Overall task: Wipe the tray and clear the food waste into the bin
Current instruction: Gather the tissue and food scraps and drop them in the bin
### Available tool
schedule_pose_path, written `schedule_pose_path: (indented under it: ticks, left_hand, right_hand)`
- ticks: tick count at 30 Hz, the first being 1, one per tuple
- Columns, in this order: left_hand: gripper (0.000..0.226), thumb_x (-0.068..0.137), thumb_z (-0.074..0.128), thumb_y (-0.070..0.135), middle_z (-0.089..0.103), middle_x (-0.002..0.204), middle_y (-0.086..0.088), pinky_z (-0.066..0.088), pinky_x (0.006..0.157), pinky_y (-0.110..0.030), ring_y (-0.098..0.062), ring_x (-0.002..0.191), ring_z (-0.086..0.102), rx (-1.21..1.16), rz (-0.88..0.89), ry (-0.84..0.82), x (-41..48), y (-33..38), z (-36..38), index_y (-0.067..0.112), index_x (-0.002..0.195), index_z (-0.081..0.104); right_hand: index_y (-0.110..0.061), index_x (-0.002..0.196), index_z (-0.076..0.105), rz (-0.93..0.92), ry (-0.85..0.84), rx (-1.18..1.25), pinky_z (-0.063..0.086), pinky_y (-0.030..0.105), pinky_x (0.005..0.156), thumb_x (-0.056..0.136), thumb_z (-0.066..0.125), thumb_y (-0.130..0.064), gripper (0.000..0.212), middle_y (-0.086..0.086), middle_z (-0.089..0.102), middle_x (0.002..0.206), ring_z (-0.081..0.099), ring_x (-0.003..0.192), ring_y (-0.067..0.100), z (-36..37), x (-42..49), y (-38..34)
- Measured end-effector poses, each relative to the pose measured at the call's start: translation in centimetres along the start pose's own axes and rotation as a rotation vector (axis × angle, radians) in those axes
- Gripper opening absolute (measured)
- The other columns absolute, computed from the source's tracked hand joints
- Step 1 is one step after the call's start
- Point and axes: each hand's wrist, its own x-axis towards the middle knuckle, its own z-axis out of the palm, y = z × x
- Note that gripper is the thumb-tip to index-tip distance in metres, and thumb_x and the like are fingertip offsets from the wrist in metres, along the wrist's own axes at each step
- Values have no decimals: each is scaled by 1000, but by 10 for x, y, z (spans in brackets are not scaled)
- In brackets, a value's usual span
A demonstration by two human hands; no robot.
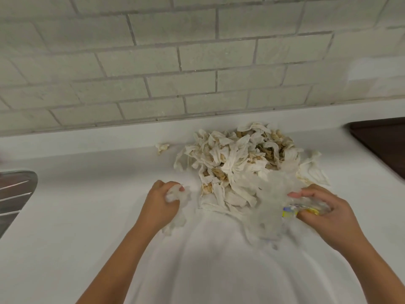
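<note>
- The heap of soiled paper towels (238, 163), stained brown with food scraps, sits on the white counter (87, 194) just past centre, towards 1 o'clock. It looks gathered into one mound so it can be lifted off in one go.
- A clear plastic film (269, 194) drapes the heap's 5 o'clock flank, probably a bag or wrap meant to take the waste.
- The right hand (322, 213), at 4 o'clock of the heap, has its fingers curled round the film where a yellow-and-blue patch (291, 211) shows. Blur hides whether that is print or a separate item.
- The left hand (157, 202), at 8 o'clock of the heap, is clenched on a white wad (175, 191), likely a wiper or more of the film.
- The hands are well apart, flanking the heap as if to close in on it.
- One small scrap (162, 147) lies at the heap's 10 o'clock and a loose towel (313, 170) at its 3 o'clock, both still to be collected.
- A dark slab (383, 145) at the 3 o'clock edge may be the tray; I cannot be sure.
- No bin is in view.
- A ribbed steel drainer (15, 194) sits at 9 o'clock, with a tiled wall (197, 62) behind.
</note>
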Motion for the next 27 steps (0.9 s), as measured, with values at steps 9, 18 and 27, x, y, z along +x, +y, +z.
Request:
schedule_pose_path:
  ticks: [9, 18, 27]
  left_hand:
    - [33, 77, 69, 23, 55, 97, 6, 42, 67, -17, -12, 87, 58, 26, 29, -73, -30, 23, 40, 31, 108, 60]
    - [68, 75, 68, 3, 57, 125, -7, 43, 88, -31, -27, 112, 55, -52, -159, -23, -47, 8, 64, 24, 136, 44]
    - [41, 72, 68, 12, 54, 108, 0, 38, 80, -26, -20, 97, 56, -220, -155, 125, -51, 21, 73, 34, 106, 60]
  right_hand:
    - [-51, 141, 27, 350, -280, -353, 38, 11, 88, 55, 85, -43, 104, -6, 58, 121, 48, 119, 2, -20, -22, 25]
    - [-37, 62, 57, -85, -61, -737, 44, 20, 75, 64, 74, -55, 24, -10, 57, 110, 53, 100, 15, -1, -35, 99]
    - [-45, 88, 39, -176, -179, -706, 34, 6, 58, 64, 71, -41, 40, -22, 48, 76, 54, 70, 4, 6, -34, 103]
